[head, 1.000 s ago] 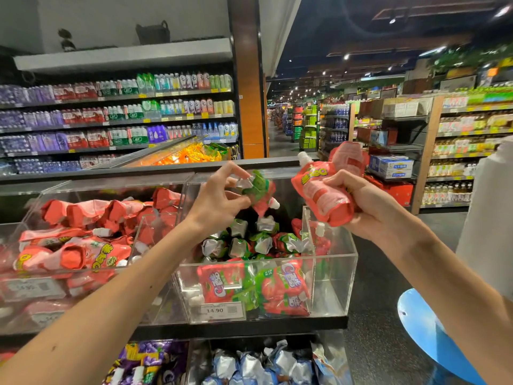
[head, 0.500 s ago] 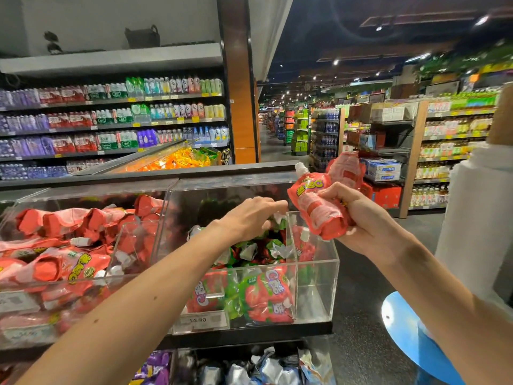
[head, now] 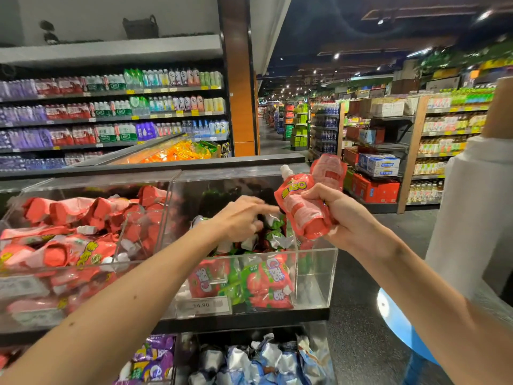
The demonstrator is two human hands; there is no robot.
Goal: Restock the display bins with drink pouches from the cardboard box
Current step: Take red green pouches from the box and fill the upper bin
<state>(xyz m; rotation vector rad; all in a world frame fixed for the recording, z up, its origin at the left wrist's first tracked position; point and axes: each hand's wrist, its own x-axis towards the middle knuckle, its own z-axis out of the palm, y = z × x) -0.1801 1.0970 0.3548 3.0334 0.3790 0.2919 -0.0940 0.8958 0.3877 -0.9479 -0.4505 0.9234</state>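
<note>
Hovering open over the bin's (head: 316, 273) free right end, left hand (head: 241, 218).

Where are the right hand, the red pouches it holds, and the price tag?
right hand (head: 337, 218), head view, on the knuckles.
red pouches (head: 305, 209), head view, front pouch's body.
price tag (head: 204, 305), head view, on the printed number.

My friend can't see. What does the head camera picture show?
The right hand grips red drink pouches above a clear bin of green-and-red pouches, while the open left hand reaches over that bin. Another bin of red pouches sits to the left, with store shelves behind.
</note>
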